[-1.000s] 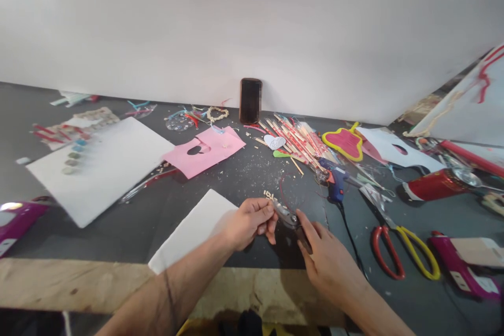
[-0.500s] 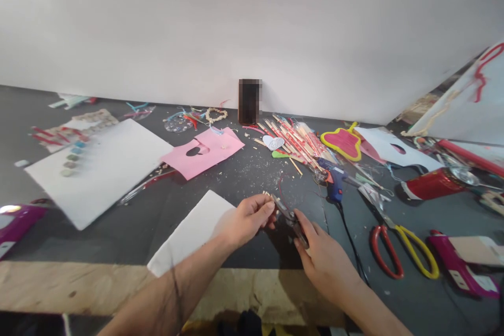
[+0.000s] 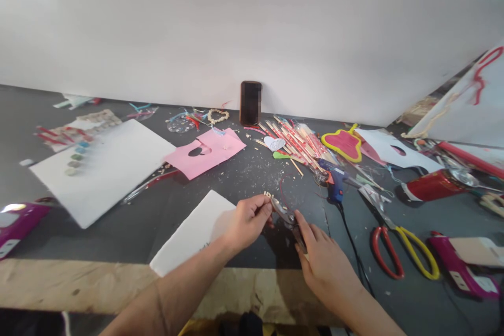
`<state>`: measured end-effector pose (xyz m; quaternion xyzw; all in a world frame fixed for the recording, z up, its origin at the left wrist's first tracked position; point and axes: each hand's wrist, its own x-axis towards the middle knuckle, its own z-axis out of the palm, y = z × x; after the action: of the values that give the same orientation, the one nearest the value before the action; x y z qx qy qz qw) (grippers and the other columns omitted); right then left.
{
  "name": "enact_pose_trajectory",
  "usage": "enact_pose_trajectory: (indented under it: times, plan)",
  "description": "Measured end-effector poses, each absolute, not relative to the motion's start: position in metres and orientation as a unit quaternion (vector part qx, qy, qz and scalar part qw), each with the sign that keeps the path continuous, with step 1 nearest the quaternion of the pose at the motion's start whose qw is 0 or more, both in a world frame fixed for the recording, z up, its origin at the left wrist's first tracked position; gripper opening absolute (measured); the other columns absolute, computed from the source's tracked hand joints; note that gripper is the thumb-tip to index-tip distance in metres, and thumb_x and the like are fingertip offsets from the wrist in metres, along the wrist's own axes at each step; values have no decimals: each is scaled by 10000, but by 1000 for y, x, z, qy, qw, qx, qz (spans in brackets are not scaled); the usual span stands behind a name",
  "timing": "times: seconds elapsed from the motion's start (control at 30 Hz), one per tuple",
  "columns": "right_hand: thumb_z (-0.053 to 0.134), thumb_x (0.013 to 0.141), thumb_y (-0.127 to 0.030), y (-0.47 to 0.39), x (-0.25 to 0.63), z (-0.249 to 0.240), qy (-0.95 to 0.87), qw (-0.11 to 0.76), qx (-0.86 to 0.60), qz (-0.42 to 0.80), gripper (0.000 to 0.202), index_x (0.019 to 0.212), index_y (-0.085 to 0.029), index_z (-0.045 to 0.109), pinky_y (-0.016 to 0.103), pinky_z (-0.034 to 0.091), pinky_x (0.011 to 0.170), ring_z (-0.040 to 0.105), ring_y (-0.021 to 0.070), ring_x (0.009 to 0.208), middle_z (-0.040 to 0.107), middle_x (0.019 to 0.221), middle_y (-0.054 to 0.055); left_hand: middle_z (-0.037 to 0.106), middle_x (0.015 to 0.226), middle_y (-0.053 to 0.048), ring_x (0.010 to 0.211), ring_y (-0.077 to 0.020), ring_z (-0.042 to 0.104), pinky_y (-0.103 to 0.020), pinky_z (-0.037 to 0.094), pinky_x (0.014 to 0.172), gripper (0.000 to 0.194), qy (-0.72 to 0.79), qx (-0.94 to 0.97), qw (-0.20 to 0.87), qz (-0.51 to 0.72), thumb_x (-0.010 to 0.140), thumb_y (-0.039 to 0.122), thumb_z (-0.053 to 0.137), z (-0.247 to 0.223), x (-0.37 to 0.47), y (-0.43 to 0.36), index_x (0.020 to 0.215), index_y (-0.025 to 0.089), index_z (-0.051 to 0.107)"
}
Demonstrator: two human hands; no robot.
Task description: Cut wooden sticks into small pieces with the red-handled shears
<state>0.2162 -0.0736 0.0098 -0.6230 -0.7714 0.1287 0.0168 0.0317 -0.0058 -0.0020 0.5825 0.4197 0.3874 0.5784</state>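
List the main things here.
Flat boards: two, white, left and front.
Holed paper: one, pink, left.
Rectangular phone: one, black, back centre.
Slender sticks: many, red and cream, centre.
Curvy cutout: one, pink, yellow-rimmed, right.
Glue gun: one, blue, right.
Metal scissors: one, red and yellow handles, right.
Cylindrical can: one, red, far right.
Boxy devices: two, purple, both sides.
Metal plier-like tool: one, grey, centre.
Left fingers: one set, at tool's tip.
Right fingers: one set, around tool.

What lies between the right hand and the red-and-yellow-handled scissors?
The glue gun cord, between right hand and scissors; shows in head view.
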Motion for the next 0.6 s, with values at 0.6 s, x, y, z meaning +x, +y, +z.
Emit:
enact_pose_trajectory:
  times: [0.6]
  plan:
    - [288, 853, -177, -71, 213, 0, -767, 7, -624, 151, 499, 1346, -108, 301, 358, 479, 671, 635, 244, 799, 607, 1043, 164, 577, 534, 10, 477, -82, 495, -190, 337, 486, 269, 451, 573, 579, 364, 849, 301, 412, 0, 34, -4, 642, 164, 518]
